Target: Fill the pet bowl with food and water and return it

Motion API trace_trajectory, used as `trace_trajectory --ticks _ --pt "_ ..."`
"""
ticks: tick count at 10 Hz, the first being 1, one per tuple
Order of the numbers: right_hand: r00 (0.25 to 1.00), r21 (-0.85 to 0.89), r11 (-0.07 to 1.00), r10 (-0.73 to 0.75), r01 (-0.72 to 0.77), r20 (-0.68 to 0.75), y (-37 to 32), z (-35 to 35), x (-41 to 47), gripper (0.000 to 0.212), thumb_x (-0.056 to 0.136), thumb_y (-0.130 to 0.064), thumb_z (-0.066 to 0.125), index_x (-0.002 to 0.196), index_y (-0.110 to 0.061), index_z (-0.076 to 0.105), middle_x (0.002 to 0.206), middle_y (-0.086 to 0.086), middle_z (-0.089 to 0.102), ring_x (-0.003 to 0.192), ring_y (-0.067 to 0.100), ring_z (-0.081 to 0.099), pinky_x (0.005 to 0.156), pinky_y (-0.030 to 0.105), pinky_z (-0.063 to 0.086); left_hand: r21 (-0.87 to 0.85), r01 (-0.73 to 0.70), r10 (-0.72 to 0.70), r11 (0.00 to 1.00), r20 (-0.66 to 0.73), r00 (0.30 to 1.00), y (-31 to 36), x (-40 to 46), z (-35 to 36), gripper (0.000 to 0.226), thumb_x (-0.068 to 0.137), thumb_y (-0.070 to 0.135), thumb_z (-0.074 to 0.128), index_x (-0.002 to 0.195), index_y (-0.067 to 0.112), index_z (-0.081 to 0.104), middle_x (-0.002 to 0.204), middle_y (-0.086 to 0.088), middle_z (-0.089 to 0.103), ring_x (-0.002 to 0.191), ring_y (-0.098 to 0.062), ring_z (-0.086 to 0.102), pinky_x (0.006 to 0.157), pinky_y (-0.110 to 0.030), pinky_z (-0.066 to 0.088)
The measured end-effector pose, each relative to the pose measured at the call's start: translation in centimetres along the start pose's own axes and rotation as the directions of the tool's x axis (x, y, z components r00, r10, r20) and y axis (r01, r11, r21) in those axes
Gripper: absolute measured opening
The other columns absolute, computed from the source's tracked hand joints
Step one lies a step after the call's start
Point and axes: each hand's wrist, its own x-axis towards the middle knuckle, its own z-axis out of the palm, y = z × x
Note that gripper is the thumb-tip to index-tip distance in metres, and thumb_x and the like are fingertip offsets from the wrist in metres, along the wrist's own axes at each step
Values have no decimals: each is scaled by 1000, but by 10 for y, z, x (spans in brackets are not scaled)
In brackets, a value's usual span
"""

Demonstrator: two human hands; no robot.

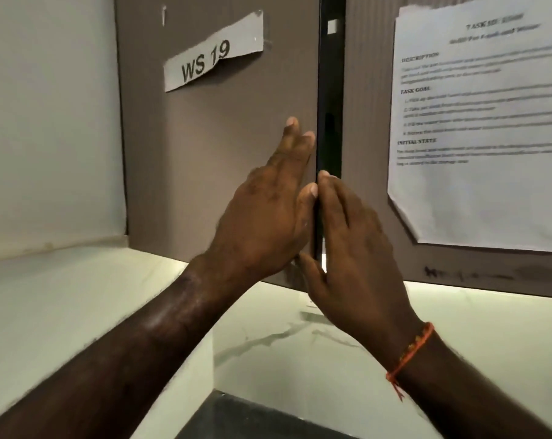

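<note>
Two brown cabinet doors fill the upper view, with a narrow dark gap [331, 90] between them. My left hand [268, 213] lies flat with straight fingers against the left door [217, 147], fingertips at its right edge. My right hand [353, 248] reaches up with straight fingers against the edge of the right door [366, 122], its fingertips at the gap. An orange thread band circles the right wrist. No pet bowl, food or water is in view.
A torn paper label reading "WS 19" [214, 55] is stuck on the left door. A printed task sheet [483, 122] hangs on the right door. A pale marbled wall and ledge [62, 286] lie below, with a dark surface [268, 419] at the bottom.
</note>
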Motion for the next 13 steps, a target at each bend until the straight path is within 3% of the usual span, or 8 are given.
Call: trace_trajectory --ticks 1,3,4,7,10,11,12,13 --pt "1000 -198 980 7 -11 -17 22 17 1 72 102 -47 40 162 -14 19 170 11 16 157 35 14 122 57 26 116 -54 46 992 69 997 -13 8 21 69 101 51 19 164 22 18 173 0 5 149 -28 32 119 -50 33" --pt "998 -429 903 -38 12 -52 57 53 6 61 107 -30 41 161 -7 24 170 13 13 157 39 6 121 64 17 202 -140 115 969 133 984 -32 6 71 69 100 46 21 163 19 19 173 -5 5 159 -29 8 124 -51 19" --pt "992 -499 866 -89 32 -90 63 67 6 62 107 -29 38 160 -4 20 170 15 11 157 41 7 120 66 17 184 -183 167 966 99 981 -48 2 97 65 104 42 13 164 18 4 172 -8 -8 159 -29 -9 128 -54 7" --pt "988 -580 815 -106 21 -113 66 74 8 65 106 -32 35 161 -4 16 170 16 9 157 39 8 122 65 15 154 -266 268 952 7 963 -64 -1 116 65 108 40 16 164 11 2 172 -13 -9 159 -31 -8 127 -57 6" --pt "988 -629 769 -23 116 154 66 47 -40 75 104 -44 41 162 -7 12 171 16 1 158 35 1 123 59 18 156 -225 174 962 286 942 -60 -60 103 91 100 73 20 164 15 -8 170 -8 -24 156 -26 -24 127 -55 -3" --pt "976 -612 789 89 54 200 47 23 -49 74 103 -49 34 162 -7 18 171 16 7 158 36 5 122 61 21 150 -124 55 981 396 917 -47 -69 73 94 94 79 4 163 19 -12 167 -5 -31 153 -23 -31 126 -52 -11" --pt "975 -593 805 128 5 183 28 -12 -50 74 102 -53 27 162 -10 19 170 17 10 158 37 6 124 60 16 125 -14 -33 992 365 930 -33 -68 33 102 84 84 -8 163 21 -11 168 -6 -28 154 -24 -28 126 -49 -13" --pt "986 -592 806 101 -2 134 10 -54 -44 73 102 -54 32 161 -13 20 170 15 14 157 38 11 124 60 16 102 1 -30 995 287 957 -17 -66 -8 98 87 82 0 164 21 -8 170 -6 -23 156 -24 -23 127 -49 -9"
